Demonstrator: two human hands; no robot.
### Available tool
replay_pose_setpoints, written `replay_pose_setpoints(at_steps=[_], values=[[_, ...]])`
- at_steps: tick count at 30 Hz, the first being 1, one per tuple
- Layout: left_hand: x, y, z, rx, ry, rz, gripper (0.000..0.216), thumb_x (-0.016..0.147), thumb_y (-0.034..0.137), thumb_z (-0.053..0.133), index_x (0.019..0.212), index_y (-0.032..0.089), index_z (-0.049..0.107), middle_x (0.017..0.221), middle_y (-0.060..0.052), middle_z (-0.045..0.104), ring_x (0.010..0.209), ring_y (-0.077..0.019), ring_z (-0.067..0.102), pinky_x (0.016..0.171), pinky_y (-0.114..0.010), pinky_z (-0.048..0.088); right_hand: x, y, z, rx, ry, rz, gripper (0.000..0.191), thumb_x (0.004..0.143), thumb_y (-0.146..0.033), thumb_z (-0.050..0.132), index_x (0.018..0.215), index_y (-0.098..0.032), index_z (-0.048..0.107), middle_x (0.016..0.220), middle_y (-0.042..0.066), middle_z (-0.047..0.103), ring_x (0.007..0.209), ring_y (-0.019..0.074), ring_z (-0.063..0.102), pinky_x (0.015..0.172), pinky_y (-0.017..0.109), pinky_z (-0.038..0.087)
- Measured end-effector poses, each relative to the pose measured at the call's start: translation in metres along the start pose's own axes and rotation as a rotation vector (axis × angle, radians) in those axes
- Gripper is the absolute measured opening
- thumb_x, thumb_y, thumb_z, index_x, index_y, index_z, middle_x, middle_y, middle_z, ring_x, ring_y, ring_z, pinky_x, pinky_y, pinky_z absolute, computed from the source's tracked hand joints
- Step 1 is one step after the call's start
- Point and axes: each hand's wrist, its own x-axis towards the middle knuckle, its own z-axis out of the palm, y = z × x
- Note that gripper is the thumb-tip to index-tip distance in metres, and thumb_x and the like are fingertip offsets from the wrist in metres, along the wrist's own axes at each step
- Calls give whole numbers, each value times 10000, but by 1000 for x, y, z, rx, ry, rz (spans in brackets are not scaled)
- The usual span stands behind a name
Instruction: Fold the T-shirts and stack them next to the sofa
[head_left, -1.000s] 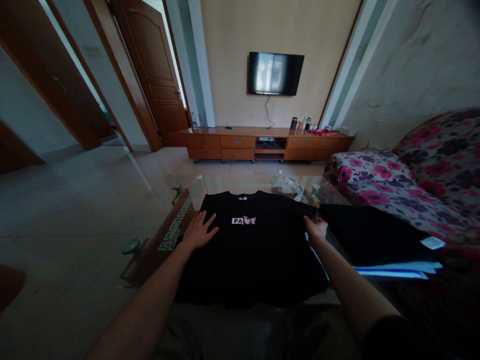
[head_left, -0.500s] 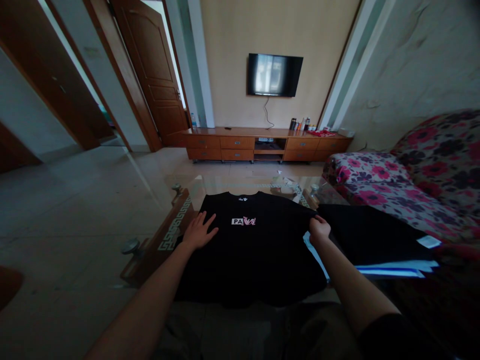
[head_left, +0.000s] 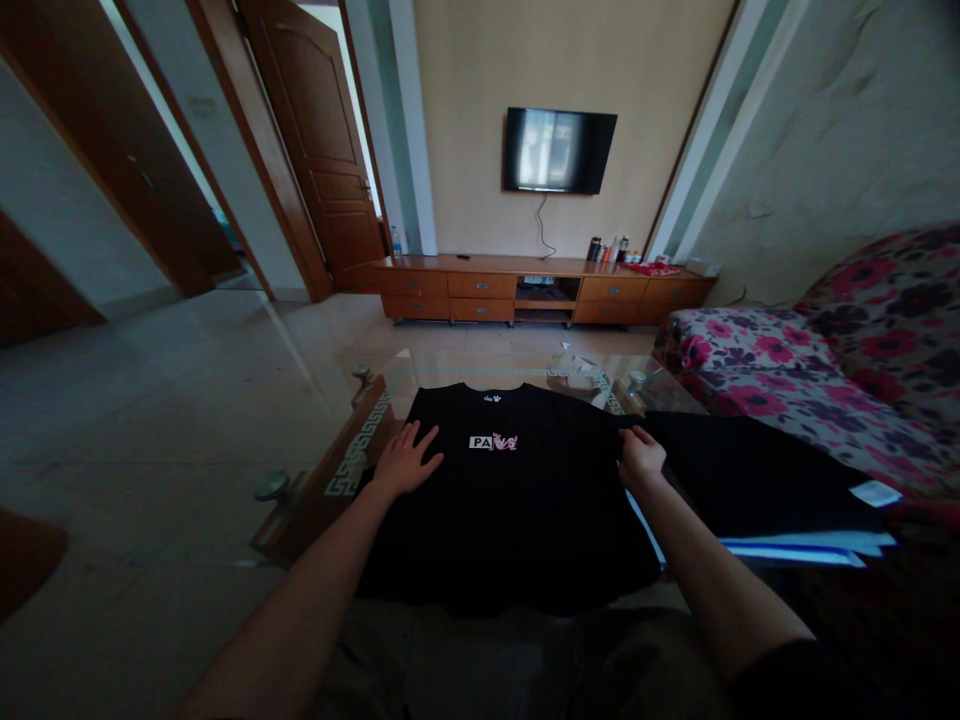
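Observation:
A black T-shirt (head_left: 510, 510) with a white-and-pink chest print lies spread on the glass coffee table (head_left: 349, 470), its collar away from me. My left hand (head_left: 406, 458) rests flat on the shirt's left side, fingers spread. On the other side, my right hand (head_left: 641, 455) pinches the edge of the shirt near the right sleeve. Light blue cloth shows beneath the shirt by my right forearm. Close to that hand lies a stack of folded clothes (head_left: 765, 470), black on top with light blue and white layers below.
A flowered sofa (head_left: 757, 350) stands to the right. Across the floor are a long wooden TV cabinet (head_left: 480, 285) with bottles on it and a wall-mounted television (head_left: 561, 150). Round metal fittings (head_left: 272, 487) stick out at the table's corners. A wooden door (head_left: 315, 150) is at the back left.
The whole view has shifted slightly, so things appear a little further right. Less light blue cloth shows beside the shirt's right edge. Both hands keep nearly the same places on the shirt.

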Motion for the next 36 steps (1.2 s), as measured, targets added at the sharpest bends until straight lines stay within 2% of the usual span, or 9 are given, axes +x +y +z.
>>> replay_pose_setpoints(at_steps=[2, 6, 8, 14, 20, 25, 28, 32, 36], values=[[0, -1, 1, 2, 3, 7, 718, 960, 681, 369, 1589, 338, 320, 1683, -76, 232, 1538, -308, 224, 1213, -483, 193, -9, 0, -5, -267, -186, -243, 370, 792, -233, 669, 1155, -169, 700, 924, 54, 664, 927, 214, 619, 918, 368, 519], [0, -2, 2, 4, 9, 13, 715, 962, 680, 364, 1588, 339, 322, 1683, -85, 231, 1535, -310, 235, 1207, -481, 211, -30, 5, -10, -1004, -821, -807, 410, 848, -137, 551, 1219, -214, 705, 1079, 99, 637, 1095, 240, 564, 1029, 380, 432], [0, -2, 2, 1, 13, 19, 713, 963, 681, 360, 1588, 341, 320, 1682, -88, 234, 1535, -309, 235, 1207, -481, 210, -38, 10, -10, -1190, -920, -902, 505, 822, -51, 495, 1268, -221, 661, 1183, 103, 610, 1140, 224, 554, 1041, 358, 417], [0, -1, 0, -5, 4, 12, 715, 960, 690, 358, 1589, 353, 313, 1685, -76, 226, 1536, -309, 230, 1210, -487, 199, -41, 25, -11, -1256, -715, -816, 519, 733, 12, 498, 1215, -154, 595, 1596, 183, 279, 1358, 272, 471, 1105, 389, 387], [0, -1, 1, -11, 7, 9, 718, 960, 683, 363, 1591, 346, 311, 1685, -72, 226, 1538, -310, 223, 1210, -486, 195, -36, 37, -5, -1126, -512, -683, 755, 837, -159, 529, 1554, -110, 295, 1677, 209, -34, 1476, 311, 346, 1164, 453, 354], [-1, 1, 0, 2, 0, 4, 717, 961, 679, 363, 1590, 337, 318, 1682, -71, 237, 1538, -305, 223, 1210, -481, 197, -31, 33, -4, -1306, -871, -875, 540, 887, -91, 428, 1383, -224, 593, 1651, 77, 306, 1435, 303, 384, 1153, 535, 330], [-1, 2, -2, 0, -3, 14, 710, 965, 675, 359, 1589, 337, 321, 1681, -76, 238, 1538, -305, 225, 1208, -478, 204, -32, 29, -5, -1349, -991, -913, 597, 830, -48, 471, 1353, -282, 639, 1602, 42, 408, 1444, 301, 372, 1145, 552, 323], [-2, 3, -3, -4, -5, 4, 718, 958, 682, 373, 1588, 342, 321, 1682, -69, 235, 1539, -314, 220, 1208, -496, 202, -36, 29, -9, -1287, -895, -878, 907, 756, 21, 452, 1577, -351, 351, 1608, 42, 399, 1441, 244, 400, 1146, 482, 340], [-1, 2, -2, -9, -5, 7, 717, 958, 680, 371, 1589, 343, 318, 1684, -69, 230, 1539, -310, 221, 1208, -493, 204, -36, 31, -9, -1192, -649, -815, 682, 871, -32, 398, 1532, -193, 445, 1444, 130, 579, 1307, 226, 550, 1104, 425, 412]])
